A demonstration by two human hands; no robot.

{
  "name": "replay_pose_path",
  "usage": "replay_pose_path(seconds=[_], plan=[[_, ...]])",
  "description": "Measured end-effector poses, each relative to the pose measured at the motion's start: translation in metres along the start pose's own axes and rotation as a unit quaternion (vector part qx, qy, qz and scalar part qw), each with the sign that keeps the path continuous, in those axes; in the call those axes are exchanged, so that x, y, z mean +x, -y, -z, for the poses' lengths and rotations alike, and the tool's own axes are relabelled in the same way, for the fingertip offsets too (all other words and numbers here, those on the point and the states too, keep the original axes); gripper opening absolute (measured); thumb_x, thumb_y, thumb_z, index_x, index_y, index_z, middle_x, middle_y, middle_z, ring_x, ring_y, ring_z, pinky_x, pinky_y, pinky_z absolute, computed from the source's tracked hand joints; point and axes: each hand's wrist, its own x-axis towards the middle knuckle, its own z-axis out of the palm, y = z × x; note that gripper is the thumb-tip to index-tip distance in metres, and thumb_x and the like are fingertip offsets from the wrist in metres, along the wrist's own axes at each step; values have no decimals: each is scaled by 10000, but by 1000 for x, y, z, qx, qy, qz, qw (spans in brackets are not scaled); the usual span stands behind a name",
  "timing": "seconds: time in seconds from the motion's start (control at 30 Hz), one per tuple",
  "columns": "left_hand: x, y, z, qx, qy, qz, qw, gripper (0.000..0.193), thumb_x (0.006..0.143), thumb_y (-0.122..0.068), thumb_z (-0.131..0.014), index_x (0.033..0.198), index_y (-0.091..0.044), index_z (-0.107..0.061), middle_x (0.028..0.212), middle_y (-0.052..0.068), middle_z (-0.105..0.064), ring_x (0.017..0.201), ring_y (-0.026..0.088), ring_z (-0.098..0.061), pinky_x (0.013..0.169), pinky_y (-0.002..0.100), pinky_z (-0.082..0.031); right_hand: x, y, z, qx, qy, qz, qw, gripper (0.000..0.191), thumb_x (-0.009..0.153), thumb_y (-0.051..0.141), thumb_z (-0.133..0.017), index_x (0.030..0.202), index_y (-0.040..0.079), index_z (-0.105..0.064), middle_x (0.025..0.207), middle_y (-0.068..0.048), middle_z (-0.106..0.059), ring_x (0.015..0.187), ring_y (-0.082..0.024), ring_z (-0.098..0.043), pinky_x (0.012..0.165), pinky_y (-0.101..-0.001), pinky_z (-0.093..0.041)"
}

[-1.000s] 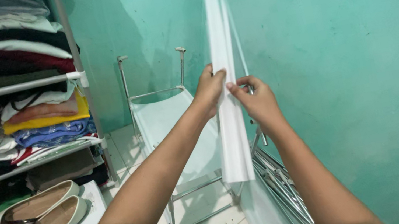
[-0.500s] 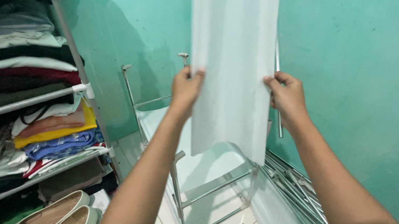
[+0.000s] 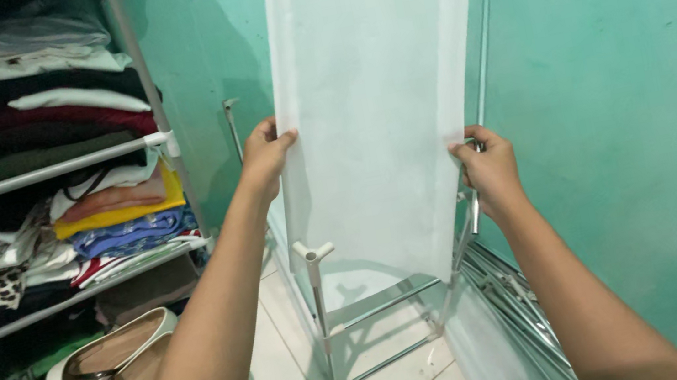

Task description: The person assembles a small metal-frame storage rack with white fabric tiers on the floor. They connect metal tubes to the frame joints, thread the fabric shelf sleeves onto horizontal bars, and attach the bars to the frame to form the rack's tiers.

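Two hands hold a white fabric sheet [image 3: 375,109] upright before the turquoise wall [image 3: 615,76]: the left hand [image 3: 265,155] is clamped on its left edge, the right hand [image 3: 490,165] on its right edge, well apart. Below stands a metal rack frame [image 3: 320,314]; folded clothes [image 3: 115,211] fill shelves at left.

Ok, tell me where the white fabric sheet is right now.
In the head view the white fabric sheet hangs upright at centre, gripped by the left hand and right hand at its side edges, above the metal rack frame and before the teal wall.
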Motion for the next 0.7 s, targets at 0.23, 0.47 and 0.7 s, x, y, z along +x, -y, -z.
replay_pose_path(seconds=[0.23,0.47,0.7], plan=[[0,1,13,-1,4,-28,1000,287,950,-57,-657,1227,1,-618,1146,87,-687,1032,166,-659,906,315,-547,3,-36,-52,-37,-12,26,999,226,898,87,-722,1118,39,-702,741,35,-564,521,-59,-487,421,-262,-392],[-4,20,36,86,-2,8,996,426,898,-168,-735,1275,-16,-607,1141,82,-709,1042,166,-672,912,312,-539,15,-76,-83,-163,-64,169,970,310,838,171,-842,1064,-3,-721,784,-14,-613,663,-93,-548,587,-282,-464],[-7,41,39,204,-36,-56,977,364,913,-218,-747,1217,-24,-696,1050,61,-745,988,163,-693,891,304,-526,10,-80,-97,-188,-55,63,979,284,863,244,-803,1037,26,-751,767,-64,-643,683,-153,-566,640,-333,-463]])
